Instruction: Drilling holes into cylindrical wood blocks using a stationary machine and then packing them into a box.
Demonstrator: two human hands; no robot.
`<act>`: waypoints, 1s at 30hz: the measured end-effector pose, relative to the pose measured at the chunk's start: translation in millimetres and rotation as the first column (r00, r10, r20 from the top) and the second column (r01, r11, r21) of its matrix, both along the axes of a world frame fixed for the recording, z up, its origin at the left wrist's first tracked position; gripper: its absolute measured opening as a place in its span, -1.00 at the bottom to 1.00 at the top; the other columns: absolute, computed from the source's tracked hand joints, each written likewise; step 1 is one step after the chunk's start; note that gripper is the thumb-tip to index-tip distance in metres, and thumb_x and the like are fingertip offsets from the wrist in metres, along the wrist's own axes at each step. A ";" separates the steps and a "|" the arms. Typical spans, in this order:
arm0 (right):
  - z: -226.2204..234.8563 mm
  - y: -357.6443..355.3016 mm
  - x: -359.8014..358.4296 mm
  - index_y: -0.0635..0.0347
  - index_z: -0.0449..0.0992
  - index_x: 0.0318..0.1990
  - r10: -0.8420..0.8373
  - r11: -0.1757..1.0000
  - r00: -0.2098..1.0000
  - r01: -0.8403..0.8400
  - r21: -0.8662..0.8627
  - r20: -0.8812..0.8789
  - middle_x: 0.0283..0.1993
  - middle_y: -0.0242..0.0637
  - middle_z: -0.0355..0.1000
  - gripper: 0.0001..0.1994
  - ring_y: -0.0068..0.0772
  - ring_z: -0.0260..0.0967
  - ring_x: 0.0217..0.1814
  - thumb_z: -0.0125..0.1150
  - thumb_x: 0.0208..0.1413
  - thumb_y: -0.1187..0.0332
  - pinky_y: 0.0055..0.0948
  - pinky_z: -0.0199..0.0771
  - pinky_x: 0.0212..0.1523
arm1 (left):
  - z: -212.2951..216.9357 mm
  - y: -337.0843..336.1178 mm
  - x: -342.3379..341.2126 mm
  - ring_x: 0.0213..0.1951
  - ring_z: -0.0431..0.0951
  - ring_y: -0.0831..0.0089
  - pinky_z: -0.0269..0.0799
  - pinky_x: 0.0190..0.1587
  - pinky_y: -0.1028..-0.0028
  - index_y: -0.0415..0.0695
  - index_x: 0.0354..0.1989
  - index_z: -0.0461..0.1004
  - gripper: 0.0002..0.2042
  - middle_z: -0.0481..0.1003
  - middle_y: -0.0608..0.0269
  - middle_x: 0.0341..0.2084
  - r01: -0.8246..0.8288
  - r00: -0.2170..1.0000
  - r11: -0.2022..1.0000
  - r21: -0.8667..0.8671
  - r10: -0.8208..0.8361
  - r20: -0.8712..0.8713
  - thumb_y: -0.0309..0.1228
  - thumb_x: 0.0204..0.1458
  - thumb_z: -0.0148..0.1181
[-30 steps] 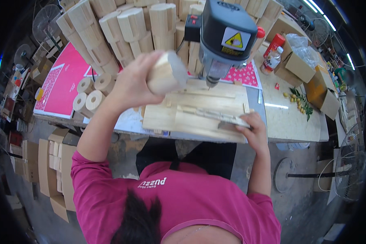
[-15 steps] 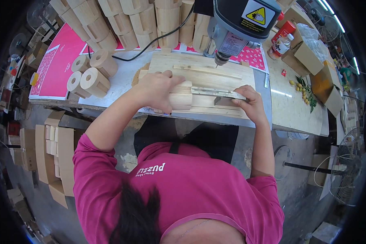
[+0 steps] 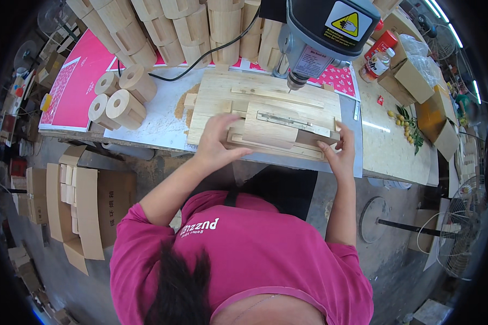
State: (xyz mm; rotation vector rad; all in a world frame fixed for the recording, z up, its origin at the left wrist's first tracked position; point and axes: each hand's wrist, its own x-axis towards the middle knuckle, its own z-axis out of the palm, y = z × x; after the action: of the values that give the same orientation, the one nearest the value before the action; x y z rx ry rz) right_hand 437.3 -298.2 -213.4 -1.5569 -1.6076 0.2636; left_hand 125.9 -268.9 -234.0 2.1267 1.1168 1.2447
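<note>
A pale wooden block lies in a flat wooden jig on the bench, just below the drill bit of a grey drill press. My left hand grips the block's left end, fingers spread over the jig beside it. My right hand holds the jig's right end, thumb on a darker wooden piece there. A thin metal strip lies across the top of the block.
Four short wooden cylinders lie to the left on the bench, with stacked ones along the back and a pink sheet beyond. Cardboard boxes and a bottle stand at the right. Sawdust sits beside the jig.
My left hand brought the wooden block down from mid-air, set it into the jig, and now rests at its left end. My right hand stayed at the jig's right end.
</note>
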 end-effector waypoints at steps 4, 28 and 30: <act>-14.2 2.8 -4.5 0.22 0.35 -0.13 -0.127 0.944 0.956 0.035 -0.328 -0.263 -0.52 -0.45 0.25 -0.55 -0.63 0.10 -0.52 0.40 -0.22 0.38 -0.60 0.14 -0.55 | -15.9 -9.2 22.0 -0.13 0.35 0.19 0.24 -0.11 0.28 -0.19 -0.05 0.35 -0.32 0.37 0.11 -0.21 -0.096 0.992 0.994 0.043 0.099 -0.080 -0.29 -0.49 0.42; 160.7 108.1 14.9 0.16 0.37 0.00 -0.007 0.957 0.998 -0.013 0.291 0.067 -0.48 -0.34 0.38 -0.63 -0.51 0.29 -0.44 0.07 0.10 0.16 -0.54 0.29 -0.40 | -21.2 60.1 16.3 -0.23 0.36 0.37 0.04 -0.10 0.32 0.05 -0.10 0.46 -0.46 0.43 0.40 -0.41 -0.078 0.961 0.995 -0.063 0.059 -0.270 -0.24 -0.41 0.39; 180.7 121.2 -4.9 0.11 0.36 0.04 -0.010 0.942 1.000 0.003 0.336 0.020 -0.37 -0.37 0.42 -0.64 -0.52 0.34 -0.32 -0.01 0.16 0.14 -0.55 0.34 -0.28 | -22.6 59.1 17.1 -0.25 0.36 0.36 0.05 -0.09 0.31 0.05 -0.18 0.49 -0.53 0.40 0.39 -0.45 -0.087 0.967 0.995 -0.053 0.071 -0.246 -0.25 -0.39 0.38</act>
State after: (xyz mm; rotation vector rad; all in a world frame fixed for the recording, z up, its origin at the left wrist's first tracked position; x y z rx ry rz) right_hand 432.4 -177.0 -32.6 -1.3047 -1.5687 -0.0326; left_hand 143.0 -209.8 -256.5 2.2513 1.3365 0.9848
